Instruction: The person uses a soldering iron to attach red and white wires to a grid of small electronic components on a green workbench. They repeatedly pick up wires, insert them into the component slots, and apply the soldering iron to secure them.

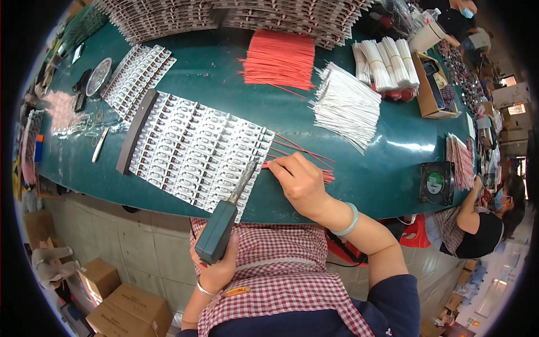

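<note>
My left hand [220, 271] is wrapped round the handle of a dark green soldering gun [216, 231]. Its metal tip reaches up to the right edge of a panel of small white boards [193, 149], which carries rows of metal parts. At that same edge my right hand [301, 182] pinches the end of a red wire [265, 164], close to the tip. Several more red wires [306, 150] stick out from the panel's edge, and some pass under my right hand. A dark bar [137, 132] lies along the panel's left side.
On the green table [393, 182] lie a red wire pile [279, 59], a white wire pile [347, 106] and tied white bundles [390, 63]. Board stacks [163, 19] line the back. A black fan [437, 183] stands at right, near a seated co-worker [477, 219].
</note>
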### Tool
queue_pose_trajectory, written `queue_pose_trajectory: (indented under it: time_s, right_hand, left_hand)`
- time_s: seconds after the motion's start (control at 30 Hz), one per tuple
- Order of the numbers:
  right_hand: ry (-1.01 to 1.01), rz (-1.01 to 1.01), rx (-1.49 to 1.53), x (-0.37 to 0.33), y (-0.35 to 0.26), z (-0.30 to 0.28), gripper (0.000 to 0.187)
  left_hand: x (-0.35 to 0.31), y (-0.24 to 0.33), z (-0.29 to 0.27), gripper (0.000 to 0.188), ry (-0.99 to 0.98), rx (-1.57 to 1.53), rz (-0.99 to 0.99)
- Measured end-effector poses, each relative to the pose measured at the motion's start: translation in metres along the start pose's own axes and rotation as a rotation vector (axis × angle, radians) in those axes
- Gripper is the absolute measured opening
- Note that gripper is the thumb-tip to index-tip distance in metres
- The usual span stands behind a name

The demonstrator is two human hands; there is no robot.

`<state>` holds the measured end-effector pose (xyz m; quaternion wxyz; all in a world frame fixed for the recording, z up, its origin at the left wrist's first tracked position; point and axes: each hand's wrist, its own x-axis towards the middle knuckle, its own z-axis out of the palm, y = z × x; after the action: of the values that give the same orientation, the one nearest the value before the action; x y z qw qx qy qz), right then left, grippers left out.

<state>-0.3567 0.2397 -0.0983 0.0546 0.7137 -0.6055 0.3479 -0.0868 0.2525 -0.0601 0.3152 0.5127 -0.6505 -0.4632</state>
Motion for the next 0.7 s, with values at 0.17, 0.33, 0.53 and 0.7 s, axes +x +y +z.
queue_pose_trajectory:
  time_s: [0.17,0.33,0.53,0.7]
  right_hand:
    - [-0.011,-0.011,-0.012,0.0013,0.0,0.0007,0.027]
    - [-0.017,-0.018,-0.015,0.0022,0.0004,0.0019,0.026]
    - [-0.016,-0.022,-0.029,0.0037,0.0001,-0.0006,0.026]
    - [-0.029,-0.006,-0.005,0.0049,-0.0025,-0.0015,0.03]
  left_hand:
    - [0.0051,-0.0039,0.0044,0.019,-0.002,0.008,0.078]
    - [0.0084,-0.008,0.0074,0.019,-0.013,0.004,0.111]
    - [0.0085,-0.0061,0.007,0.019,-0.045,0.058,0.109]
    - [0.0087,-0.0035,0.0033,0.019,-0.06,0.122,0.135]
